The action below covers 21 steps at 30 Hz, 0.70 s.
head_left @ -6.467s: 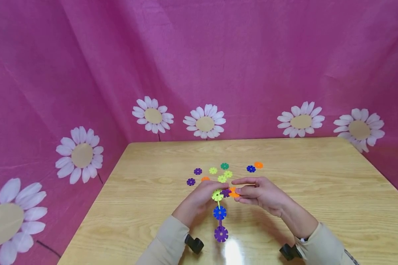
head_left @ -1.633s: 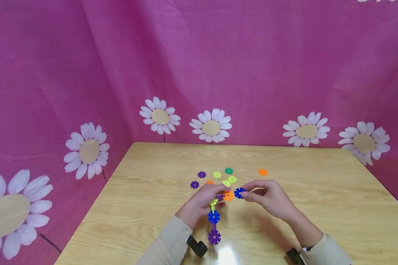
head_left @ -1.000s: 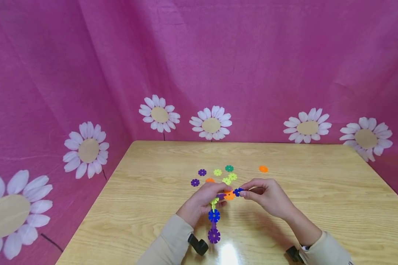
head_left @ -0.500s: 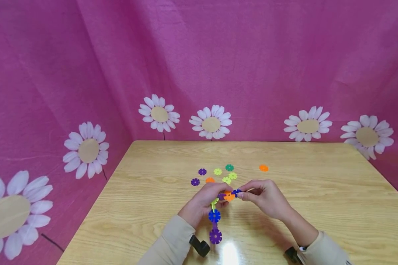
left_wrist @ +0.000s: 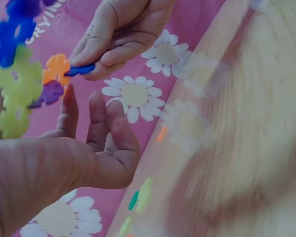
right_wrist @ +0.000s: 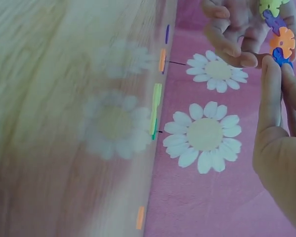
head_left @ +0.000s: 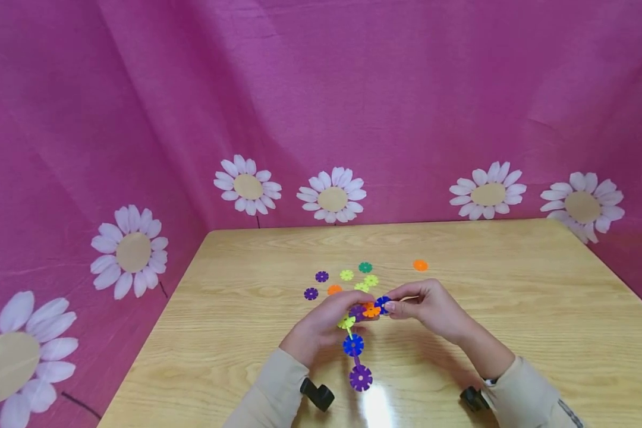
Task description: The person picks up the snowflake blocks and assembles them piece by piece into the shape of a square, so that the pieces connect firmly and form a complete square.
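Note:
A chain of notched plastic discs hangs above the table, its lowest piece a purple disc point(head_left: 361, 378) below a blue disc point(head_left: 353, 345). My left hand point(head_left: 321, 321) holds the chain near its upper end, around the yellow-green disc point(head_left: 346, 321) and a purple one. At the chain's right end an orange disc point(head_left: 371, 310) meets a dark blue disc point(head_left: 382, 305), which my right hand point(head_left: 433, 309) pinches between thumb and fingers. In the right wrist view the blue disc point(right_wrist: 280, 57) joins the orange disc point(right_wrist: 284, 43).
Loose discs lie on the wooden table point(head_left: 246, 333) beyond my hands: purple point(head_left: 321, 276), orange point(head_left: 334, 289), green point(head_left: 365, 267) and yellow-green point(head_left: 346, 275). Another orange disc point(head_left: 420, 265) lies farther right. A pink curtain point(head_left: 406, 107) with printed daisies stands behind the table.
Compared with the earliest view, the dark blue disc has left the table and is in my right hand. It has since moved left against the orange disc. Most recently, the chain's upper end has tilted.

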### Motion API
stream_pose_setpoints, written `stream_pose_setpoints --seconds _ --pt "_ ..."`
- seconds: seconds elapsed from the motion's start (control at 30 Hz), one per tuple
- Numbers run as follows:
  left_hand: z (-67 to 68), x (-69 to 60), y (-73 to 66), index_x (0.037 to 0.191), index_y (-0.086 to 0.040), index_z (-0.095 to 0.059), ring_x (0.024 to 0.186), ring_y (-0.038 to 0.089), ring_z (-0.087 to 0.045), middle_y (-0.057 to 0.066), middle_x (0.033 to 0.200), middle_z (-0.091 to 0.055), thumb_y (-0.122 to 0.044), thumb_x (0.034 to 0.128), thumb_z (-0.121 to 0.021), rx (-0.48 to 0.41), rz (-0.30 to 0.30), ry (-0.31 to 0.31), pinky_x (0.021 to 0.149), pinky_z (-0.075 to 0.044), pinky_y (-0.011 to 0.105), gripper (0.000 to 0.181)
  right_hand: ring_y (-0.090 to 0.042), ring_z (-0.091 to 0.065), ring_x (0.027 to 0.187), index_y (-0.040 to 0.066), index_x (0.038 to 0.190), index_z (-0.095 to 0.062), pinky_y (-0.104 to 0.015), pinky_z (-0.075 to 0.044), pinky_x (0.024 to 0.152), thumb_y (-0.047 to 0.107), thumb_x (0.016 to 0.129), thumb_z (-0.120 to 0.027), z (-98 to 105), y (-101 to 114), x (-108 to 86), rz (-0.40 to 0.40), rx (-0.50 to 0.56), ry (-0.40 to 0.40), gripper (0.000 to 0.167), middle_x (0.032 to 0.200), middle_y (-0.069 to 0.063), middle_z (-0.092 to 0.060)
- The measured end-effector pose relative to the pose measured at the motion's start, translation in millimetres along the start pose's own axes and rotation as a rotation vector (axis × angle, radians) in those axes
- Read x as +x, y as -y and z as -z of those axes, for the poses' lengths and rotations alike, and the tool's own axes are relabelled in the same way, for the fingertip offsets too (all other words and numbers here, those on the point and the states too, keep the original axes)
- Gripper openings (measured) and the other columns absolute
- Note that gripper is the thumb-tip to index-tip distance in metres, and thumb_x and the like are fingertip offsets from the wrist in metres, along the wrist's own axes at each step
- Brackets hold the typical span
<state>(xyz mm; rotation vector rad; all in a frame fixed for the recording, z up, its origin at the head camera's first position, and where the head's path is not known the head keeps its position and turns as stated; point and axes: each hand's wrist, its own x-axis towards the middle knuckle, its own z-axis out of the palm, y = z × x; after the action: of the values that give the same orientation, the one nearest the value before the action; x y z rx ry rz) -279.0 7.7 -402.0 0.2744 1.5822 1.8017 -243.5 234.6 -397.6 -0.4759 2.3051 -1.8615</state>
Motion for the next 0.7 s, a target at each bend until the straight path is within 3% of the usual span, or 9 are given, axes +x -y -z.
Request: stream_pose_setpoints --seconds 0.17,0.33,0.47,0.7 --pt "0.0 -2.9 -5.0 0.110 -0.007 -0.070 0.096 0.017 -0.054 0.001 0.103 -0.063 -0.031 0.0961 -0.060 0.095 -0.029 -0.046 0.082 -0.048 0.031 0.030 -0.029 -0.075 0.092 -0.009 0.112 -0.069 -0.042 -0.059 0.083 0.013 0.092 -0.071 -0.9 -3.9 2.9 -0.004 0.043 0.023 0.030 0.101 -0.011 -0.075" --pt "-0.7 -2.4 -6.2 0.113 -0.002 -0.072 0.092 0.016 -0.057 0.004 0.104 -0.070 -0.029 0.0932 -0.068 0.201 -0.056 -0.124 0.075 -0.050 0.026 0.033 -0.017 -0.075 0.089 -0.013 0.110 -0.067 -0.038 -0.060 0.083 0.009 0.092 -0.071 -8.0 -6.2 5.1 0.002 0.067 0.038 0.029 0.101 -0.013 -0.073" --pt "-0.5 -1.4 -5.8 0.109 -0.003 -0.075 0.089 0.015 -0.060 0.004 0.101 -0.073 -0.028 0.0887 -0.074 0.212 -0.067 -0.174 0.073 -0.051 0.026 0.033 -0.012 -0.074 0.085 -0.014 0.109 -0.065 -0.034 -0.060 0.082 0.009 0.092 -0.071 -12.8 -4.6 5.0 -0.007 0.061 0.017 0.030 0.100 -0.016 -0.071" --pt "0.1 -0.7 -3.2 0.107 0.000 -0.076 0.081 0.014 -0.060 0.005 0.097 -0.073 -0.023 0.0863 -0.076 0.190 -0.062 -0.191 0.063 -0.050 0.022 0.030 -0.017 -0.075 0.086 -0.013 0.108 -0.065 -0.034 -0.061 0.082 0.010 0.091 -0.072 -17.2 -3.0 2.6 -0.025 0.052 -0.007 0.030 0.100 -0.015 -0.070"
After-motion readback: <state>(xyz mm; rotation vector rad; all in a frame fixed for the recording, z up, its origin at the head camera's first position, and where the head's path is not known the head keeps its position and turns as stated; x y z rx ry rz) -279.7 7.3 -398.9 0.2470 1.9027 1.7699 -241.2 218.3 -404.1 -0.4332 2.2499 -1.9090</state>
